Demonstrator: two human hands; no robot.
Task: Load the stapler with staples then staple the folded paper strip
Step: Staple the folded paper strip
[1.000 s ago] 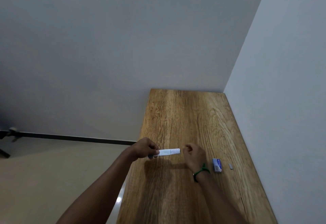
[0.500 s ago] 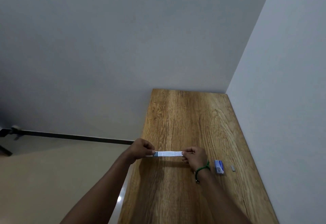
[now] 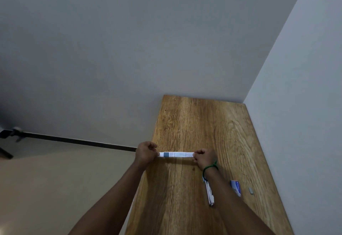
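A folded white paper strip [image 3: 175,154] with printed text is stretched level just above the wooden table [image 3: 194,123]. My left hand [image 3: 145,153] pinches its left end and my right hand [image 3: 204,157], with a green band at the wrist, pinches its right end. The stapler [image 3: 210,193], slim and silvery white, lies on the table beside and partly under my right forearm. A small blue and white staple box [image 3: 236,187] lies to the right of that forearm. A short grey staple bar [image 3: 251,191] lies just beyond the box.
The narrow table runs along a white wall [image 3: 305,105] on its right and meets another wall at its far end. Its left edge drops to a beige floor [image 3: 55,188] with a dark baseboard.
My right hand has taken hold of the strip's right end and both hands pulled it out straight. The view tilted down, bringing the stapler into sight.
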